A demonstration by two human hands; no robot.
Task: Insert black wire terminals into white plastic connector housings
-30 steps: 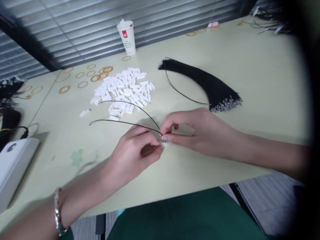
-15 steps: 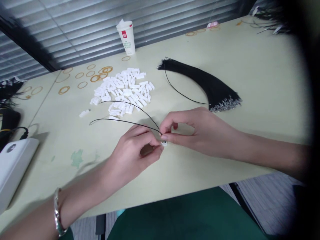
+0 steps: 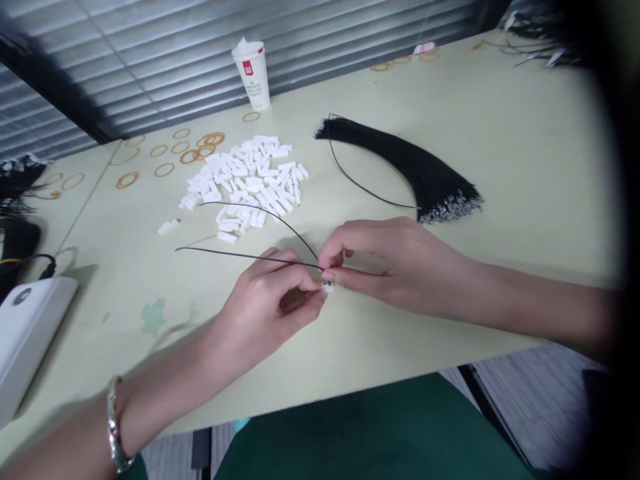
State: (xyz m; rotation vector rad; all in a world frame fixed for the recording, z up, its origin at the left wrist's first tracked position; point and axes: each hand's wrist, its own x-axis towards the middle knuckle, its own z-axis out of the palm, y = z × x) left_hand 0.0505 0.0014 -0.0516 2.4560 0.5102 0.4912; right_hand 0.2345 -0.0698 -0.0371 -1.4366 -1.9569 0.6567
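Observation:
Between the thumb and forefinger of my left hand point(image 3: 273, 303) is pinched a small white connector housing point(image 3: 327, 287), mostly covered by the fingertips. My right hand point(image 3: 385, 260) is closed in a pinch on a thin black wire point(image 3: 250, 255) just above that housing. Two black strands run from the pinch out to the left over the table. Whether they are one looped wire or two, I cannot tell. Behind my hands lies a heap of white connector housings point(image 3: 255, 180). A thick bundle of black wires point(image 3: 400, 157) with silvery ends rests beyond my right hand.
A paper cup point(image 3: 255, 77) stands at the back by the blinds. Rubber bands point(image 3: 205, 148) are scattered at the back left. A white box with a cable point(image 3: 35, 333) sits at the left edge. More dark wires point(image 3: 545, 40) lie at the far right corner.
The lower black strand has swung down and straightened, its free end dropping slightly. Both hands stay nearly in place, still pinching at the housing.

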